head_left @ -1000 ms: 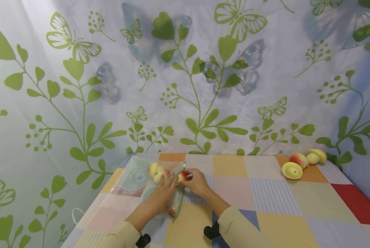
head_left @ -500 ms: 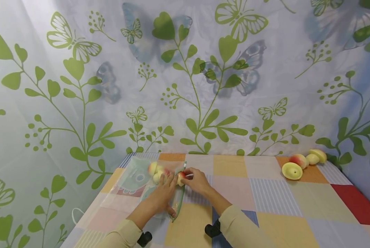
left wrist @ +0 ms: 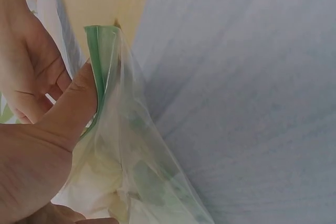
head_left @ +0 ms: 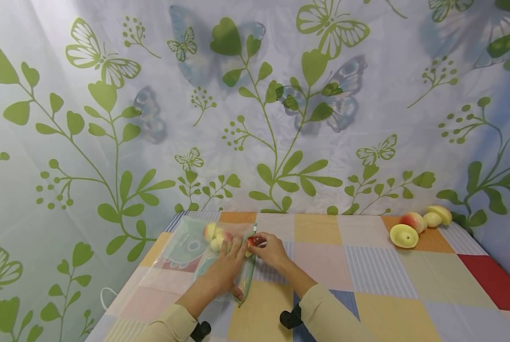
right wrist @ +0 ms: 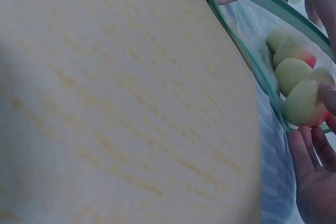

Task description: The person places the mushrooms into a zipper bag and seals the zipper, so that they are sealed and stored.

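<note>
Nearest to us are two pale sleeves point(head_left: 169, 325), with a black wrist device point(head_left: 290, 319) below each cuff; beyond them we see the left hand point(head_left: 225, 270) laid across a clear bag point(head_left: 180, 275), its fingers stretched over the upper sheet and its thumb hooked at the green edge point(head_left: 248, 280), so that hand holds the bag by its mouth; from the right wrist we see the mouth gaping. Just to the right of those fingers, the right hand point(head_left: 273, 251) pinches a red-and-yellow peach piece point(right wrist: 304, 106) between thumb and fingers; we find this piece at the mouth of the bag, within the green rim; deeper inside, more fruit pieces point(head_left: 216, 242) lie close together, pale yellow with some red. Under it all we have a patchwork tablecloth point(head_left: 319, 266); at its far right sit a yellow half point(head_left: 404, 236) with a dark spot in its middle, a red-and-yellow peach point(head_left: 410, 221), and two pale yellow pieces point(head_left: 432, 219), grouped near one another; behind everything hangs a cloth backdrop point(head_left: 255, 187) printed with green leaves and butterflies.
</note>
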Demonstrator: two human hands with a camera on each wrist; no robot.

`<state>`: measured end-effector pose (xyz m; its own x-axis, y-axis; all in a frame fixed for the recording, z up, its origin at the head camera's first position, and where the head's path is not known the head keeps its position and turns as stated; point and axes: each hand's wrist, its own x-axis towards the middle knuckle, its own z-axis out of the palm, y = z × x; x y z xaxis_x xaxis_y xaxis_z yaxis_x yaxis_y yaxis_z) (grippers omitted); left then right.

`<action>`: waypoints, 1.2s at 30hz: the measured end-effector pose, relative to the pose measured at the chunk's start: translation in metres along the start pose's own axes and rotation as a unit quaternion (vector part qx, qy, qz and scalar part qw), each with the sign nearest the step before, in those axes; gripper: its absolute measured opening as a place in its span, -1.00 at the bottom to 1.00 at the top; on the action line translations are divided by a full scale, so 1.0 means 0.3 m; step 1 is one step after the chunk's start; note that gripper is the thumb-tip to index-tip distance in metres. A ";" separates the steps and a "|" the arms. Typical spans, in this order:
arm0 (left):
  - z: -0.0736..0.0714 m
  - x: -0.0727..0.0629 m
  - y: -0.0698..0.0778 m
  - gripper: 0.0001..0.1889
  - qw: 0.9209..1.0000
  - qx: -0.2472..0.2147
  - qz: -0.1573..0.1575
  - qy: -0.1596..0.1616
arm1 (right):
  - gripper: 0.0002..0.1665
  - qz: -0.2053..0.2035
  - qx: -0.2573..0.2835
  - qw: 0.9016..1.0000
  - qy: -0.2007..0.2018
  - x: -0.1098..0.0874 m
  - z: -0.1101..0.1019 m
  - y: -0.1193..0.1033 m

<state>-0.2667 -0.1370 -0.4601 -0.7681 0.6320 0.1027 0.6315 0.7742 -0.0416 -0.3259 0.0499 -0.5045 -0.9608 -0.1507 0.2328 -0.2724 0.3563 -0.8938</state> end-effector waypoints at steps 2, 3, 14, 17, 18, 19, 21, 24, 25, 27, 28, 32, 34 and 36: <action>-0.002 0.003 0.003 0.51 1.000 0.026 0.007 0.005 | -0.57 0.003 0.003 1.000 0.004 0.000 0.001 -0.003; -0.003 0.003 0.006 0.51 0.999 0.035 0.009 0.008 | -0.57 0.005 0.002 1.000 0.006 0.001 0.002 -0.003; -0.004 0.006 0.020 0.54 0.990 0.132 0.044 0.032 | -0.61 0.001 0.028 0.998 -0.056 -0.014 0.001 0.004; -0.002 0.008 0.020 0.54 0.989 0.132 0.054 0.041 | -0.67 0.007 0.038 0.997 -0.071 -0.015 0.004 0.006; -0.002 0.009 0.020 0.54 0.989 0.129 0.056 0.042 | -0.68 0.012 0.041 0.997 -0.069 -0.015 0.006 0.006; -0.002 0.008 0.022 0.53 0.990 0.119 0.055 0.041 | -0.69 0.019 0.042 0.997 -0.063 -0.015 0.009 0.005; 0.002 0.008 0.022 0.54 0.993 0.098 0.052 0.040 | -0.73 0.023 0.041 0.998 -0.042 -0.012 0.017 0.004; -0.003 0.006 0.025 0.53 0.996 0.069 0.045 0.036 | -0.78 0.022 0.047 0.998 -0.021 -0.009 0.027 0.002; -0.005 0.005 0.025 0.53 0.997 0.060 0.043 0.036 | -0.80 0.022 0.047 0.999 -0.018 -0.008 0.029 0.001; -0.007 0.004 0.024 0.53 0.998 0.044 0.041 0.036 | -0.81 0.023 0.047 0.998 -0.021 -0.006 0.030 0.000; -0.011 0.002 0.025 0.53 0.998 0.038 0.039 0.033 | -0.80 0.022 0.045 0.998 -0.028 -0.007 0.027 -0.002; -0.006 -0.001 0.017 0.52 0.998 0.056 0.034 0.022 | -0.70 0.012 0.036 0.998 -0.059 -0.010 -0.006 -0.010; -0.001 -0.001 0.012 0.52 0.996 0.081 0.035 0.016 | -0.65 0.007 0.032 0.997 -0.064 -0.011 -0.036 -0.013; 0.001 -0.001 0.007 0.52 0.994 0.103 0.038 0.016 | -0.63 0.009 0.023 0.998 -0.056 -0.011 -0.073 -0.014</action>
<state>-0.2653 -0.1355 -0.4605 -0.7138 0.6895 0.1227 0.6497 0.7173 -0.2517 -0.3226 0.0690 -0.4931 -0.9530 -0.2475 0.1746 -0.2500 0.3173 -0.9148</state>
